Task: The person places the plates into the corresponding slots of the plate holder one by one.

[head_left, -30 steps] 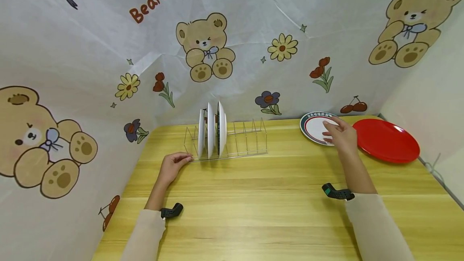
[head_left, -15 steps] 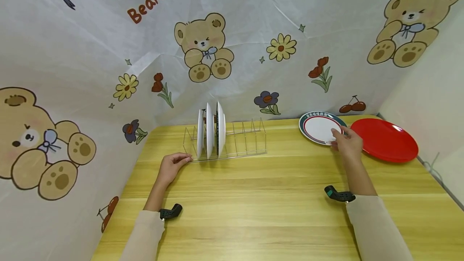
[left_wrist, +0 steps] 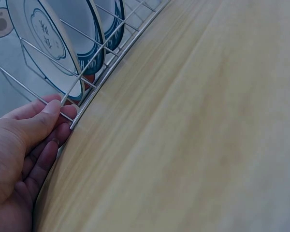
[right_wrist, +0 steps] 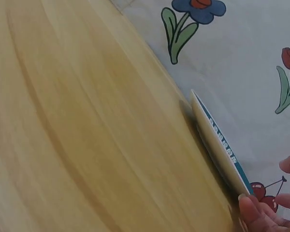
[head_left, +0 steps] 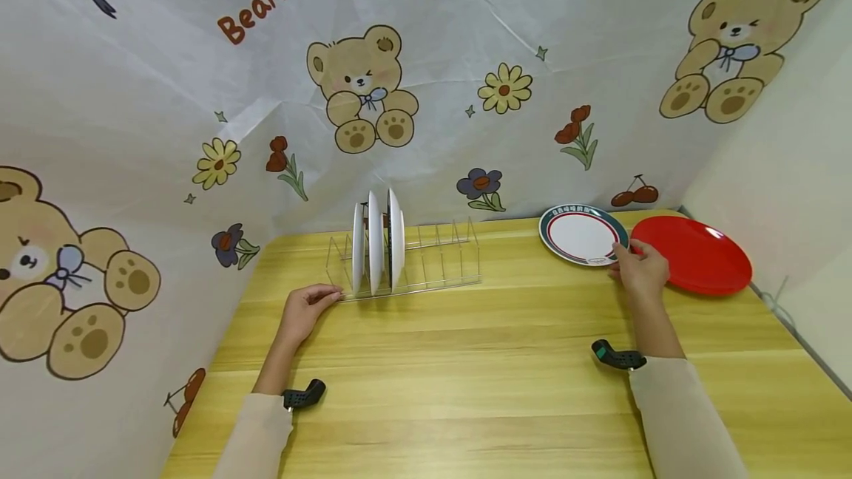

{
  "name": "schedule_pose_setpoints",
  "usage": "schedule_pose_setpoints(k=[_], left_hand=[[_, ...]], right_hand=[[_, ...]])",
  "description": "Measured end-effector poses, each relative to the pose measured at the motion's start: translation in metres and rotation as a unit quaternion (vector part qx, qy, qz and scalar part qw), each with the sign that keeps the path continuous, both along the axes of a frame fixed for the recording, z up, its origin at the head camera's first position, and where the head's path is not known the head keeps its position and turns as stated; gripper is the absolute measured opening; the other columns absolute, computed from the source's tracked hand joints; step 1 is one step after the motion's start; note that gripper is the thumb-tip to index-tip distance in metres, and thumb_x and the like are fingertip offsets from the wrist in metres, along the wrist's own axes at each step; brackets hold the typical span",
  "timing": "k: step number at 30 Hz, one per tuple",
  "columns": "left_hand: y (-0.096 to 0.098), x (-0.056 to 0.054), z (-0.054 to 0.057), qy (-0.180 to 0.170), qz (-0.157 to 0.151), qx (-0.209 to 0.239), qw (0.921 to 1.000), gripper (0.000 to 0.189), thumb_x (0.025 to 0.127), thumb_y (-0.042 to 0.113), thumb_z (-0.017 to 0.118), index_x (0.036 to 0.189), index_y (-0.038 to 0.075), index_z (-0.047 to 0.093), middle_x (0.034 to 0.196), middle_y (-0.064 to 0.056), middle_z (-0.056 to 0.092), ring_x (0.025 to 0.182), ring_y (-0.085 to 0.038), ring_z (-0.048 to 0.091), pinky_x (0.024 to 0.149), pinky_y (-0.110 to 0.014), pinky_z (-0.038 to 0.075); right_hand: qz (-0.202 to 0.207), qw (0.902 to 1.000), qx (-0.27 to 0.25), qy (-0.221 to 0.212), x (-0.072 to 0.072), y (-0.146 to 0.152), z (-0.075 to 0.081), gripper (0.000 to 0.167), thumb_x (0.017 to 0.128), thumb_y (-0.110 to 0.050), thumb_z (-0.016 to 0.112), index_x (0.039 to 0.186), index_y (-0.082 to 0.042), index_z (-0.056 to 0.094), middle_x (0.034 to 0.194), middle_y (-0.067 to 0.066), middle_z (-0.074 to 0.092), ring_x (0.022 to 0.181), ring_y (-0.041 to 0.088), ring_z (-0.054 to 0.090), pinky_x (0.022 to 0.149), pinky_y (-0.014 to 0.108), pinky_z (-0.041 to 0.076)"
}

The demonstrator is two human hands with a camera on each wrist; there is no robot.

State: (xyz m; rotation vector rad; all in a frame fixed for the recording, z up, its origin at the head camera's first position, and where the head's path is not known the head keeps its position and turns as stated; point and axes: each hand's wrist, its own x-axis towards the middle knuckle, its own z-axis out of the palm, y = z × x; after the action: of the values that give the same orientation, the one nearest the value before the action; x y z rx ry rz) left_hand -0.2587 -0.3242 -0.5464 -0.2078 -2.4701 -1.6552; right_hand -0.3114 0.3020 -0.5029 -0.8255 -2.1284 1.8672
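A wire dish rack (head_left: 442, 284) stands at the back left, with several white plates (head_left: 375, 246) upright in its left slots. My left hand (head_left: 308, 310) pinches the rack's near left corner; in the left wrist view, thumb and fingers (left_wrist: 48, 108) close on the wire beside the plates' blue-green rims. At the back right lies a white plate with a green rim and a red ring (head_left: 580, 237). My right hand (head_left: 644, 272) pinches its right edge, thumb over the rim. The right wrist view shows this plate (right_wrist: 220, 150) nearly edge-on above the fingers.
A large red plate (head_left: 705, 253) lies just right of my right hand. The wooden table (head_left: 426, 375) runs back to a hanging sheet printed with bears and flowers (head_left: 426, 58). A white cord (head_left: 780, 298) lies by the right wall.
My right hand moved from over the rimmed plate to its right edge and now pinches it. The left hand keeps its place at the rack. The head view has shifted slightly.
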Motion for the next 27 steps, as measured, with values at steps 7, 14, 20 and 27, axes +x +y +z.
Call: schedule_pose_setpoints(k=[7, 14, 20, 27], left_hand=[[-0.002, -0.001, 0.000, -0.002, 0.004, 0.005, 1.0000, 0.018, 0.095, 0.013, 0.072, 0.107, 0.001, 0.078, 0.104, -0.016, 0.076, 0.094, -0.015, 0.074, 0.084, -0.019, 0.056], [0.000, 0.003, 0.004, -0.008, 0.001, 0.005, 1.0000, 0.019, 0.096, 0.011, 0.071, 0.109, -0.001, 0.077, 0.104, -0.018, 0.076, 0.097, -0.021, 0.074, 0.084, -0.018, 0.056], [-0.001, 0.002, 0.000, -0.004, 0.002, 0.008, 1.0000, 0.020, 0.095, 0.011, 0.072, 0.108, -0.003, 0.077, 0.103, -0.017, 0.076, 0.093, -0.014, 0.074, 0.083, -0.018, 0.056], [0.001, 0.000, 0.000, 0.002, -0.001, 0.007, 1.0000, 0.019, 0.095, 0.013, 0.072, 0.107, 0.000, 0.078, 0.103, -0.018, 0.076, 0.095, -0.023, 0.074, 0.083, -0.018, 0.056]], right_hand=[[0.008, 0.9984, 0.054, -0.014, 0.000, -0.002, -0.005, 0.067, 0.101, -0.033, 0.064, 0.158, -0.012, 0.038, 0.122, 0.017, 0.067, 0.066, 0.005, 0.071, 0.070, 0.021, 0.058], [0.015, 0.9985, 0.052, 0.003, 0.001, -0.003, -0.008, 0.064, 0.099, -0.021, 0.068, 0.155, -0.008, 0.042, 0.099, 0.003, 0.069, 0.064, 0.003, 0.071, 0.069, 0.021, 0.058], [0.016, 0.9978, 0.064, 0.009, -0.004, -0.003, -0.012, 0.065, 0.097, -0.013, 0.069, 0.155, -0.004, 0.040, 0.133, 0.027, 0.060, 0.061, 0.001, 0.068, 0.064, 0.020, 0.058], [0.009, 0.9969, 0.077, 0.011, -0.005, -0.004, -0.014, 0.063, 0.095, -0.003, 0.069, 0.153, -0.002, 0.043, 0.129, 0.027, 0.060, 0.055, -0.004, 0.061, 0.058, 0.015, 0.055]])
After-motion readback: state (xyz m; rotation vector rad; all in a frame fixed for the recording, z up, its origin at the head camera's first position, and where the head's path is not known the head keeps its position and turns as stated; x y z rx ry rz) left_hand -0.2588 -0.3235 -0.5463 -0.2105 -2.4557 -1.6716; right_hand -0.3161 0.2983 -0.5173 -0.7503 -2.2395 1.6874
